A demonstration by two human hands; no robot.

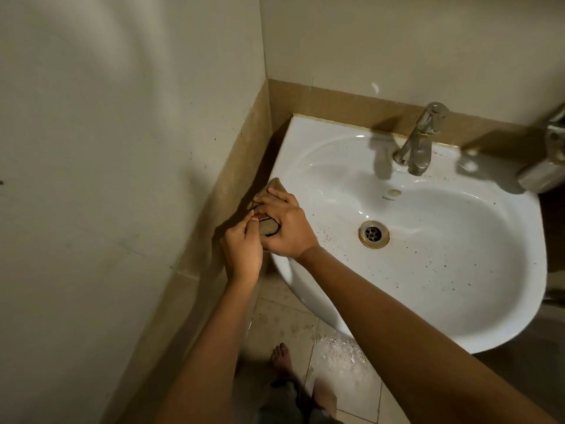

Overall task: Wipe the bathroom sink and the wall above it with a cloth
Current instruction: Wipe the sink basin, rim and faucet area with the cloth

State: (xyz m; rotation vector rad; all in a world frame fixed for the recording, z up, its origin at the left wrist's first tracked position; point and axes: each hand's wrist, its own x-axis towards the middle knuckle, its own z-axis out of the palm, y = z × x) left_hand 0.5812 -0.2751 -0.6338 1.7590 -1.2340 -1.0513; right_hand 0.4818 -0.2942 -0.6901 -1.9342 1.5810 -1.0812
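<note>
A white sink (pixel 428 270) hangs in the corner, its basin speckled with dark spots around the metal drain (pixel 373 234). On its left rim lies a brown cloth (pixel 269 226) with a dark-edged patch. My right hand (pixel 286 223) lies over the cloth with fingers curled on it. My left hand (pixel 243 249) pinches the cloth's near edge from the left. The pale wall above the sink (pixel 412 50) has a tan tile band along its base.
A steel tap (pixel 420 142) stands at the sink's back rim. Another metal fitting (pixel 550 148) juts in at the right edge. The left wall (pixel 107 148) stands close beside the sink. Below, the tiled floor (pixel 336 350) is wet, and a bare foot (pixel 282 359) is on it.
</note>
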